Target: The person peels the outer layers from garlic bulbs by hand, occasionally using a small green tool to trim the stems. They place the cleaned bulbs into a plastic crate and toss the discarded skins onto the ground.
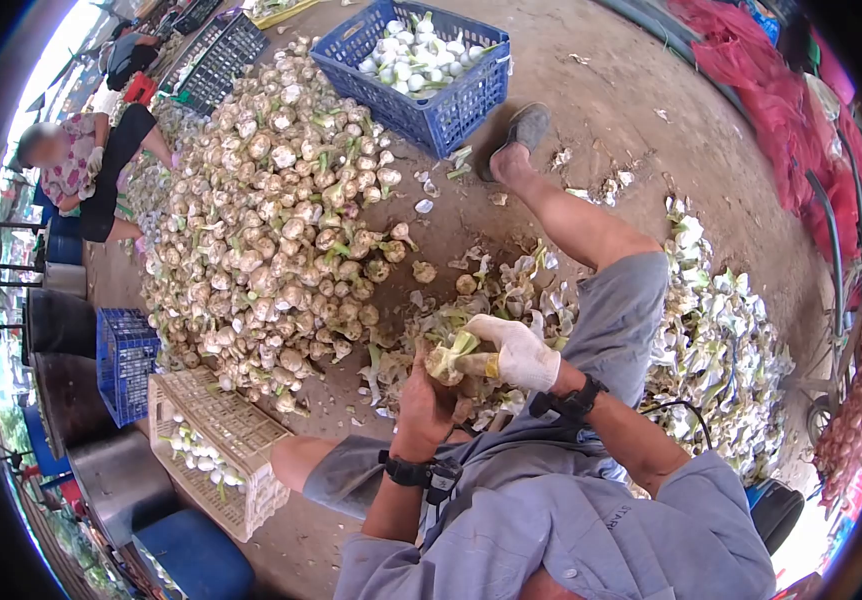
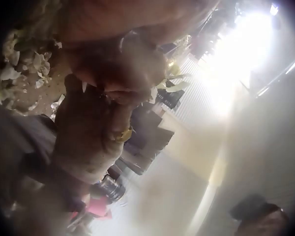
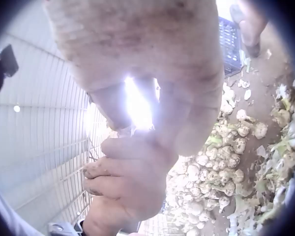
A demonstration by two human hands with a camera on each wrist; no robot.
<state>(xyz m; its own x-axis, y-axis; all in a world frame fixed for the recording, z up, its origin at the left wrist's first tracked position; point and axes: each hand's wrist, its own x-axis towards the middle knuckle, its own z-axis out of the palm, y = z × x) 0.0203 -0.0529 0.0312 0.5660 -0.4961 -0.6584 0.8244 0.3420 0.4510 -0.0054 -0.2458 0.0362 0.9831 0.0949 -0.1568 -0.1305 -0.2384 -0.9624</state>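
The head camera looks down widely over the left hand [image 1: 423,408], right hand [image 1: 524,354] and floor [image 1: 601,110]. Each wrist camera sits close by its hand, facing bright light [image 2: 250,39]; the right one shares the bulb pile [image 1: 261,220] and blue crate [image 1: 463,105] with the head view.

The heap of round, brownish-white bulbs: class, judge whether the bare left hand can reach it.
Probably yes, once free: nothing seems to block the heap, but the bare left hand holds a pale, green-stemmed bulb.

Right hand [image 3: 145,51], gloved, soiled; left hand [image 3: 125,184], bare, just beside; bulbs [image 3: 204,184], heaped, right; leaf scraps [image 3: 279,172], further right; blue crate [image 3: 230,46], far; ribbed panelling [image 3: 44,115], left.
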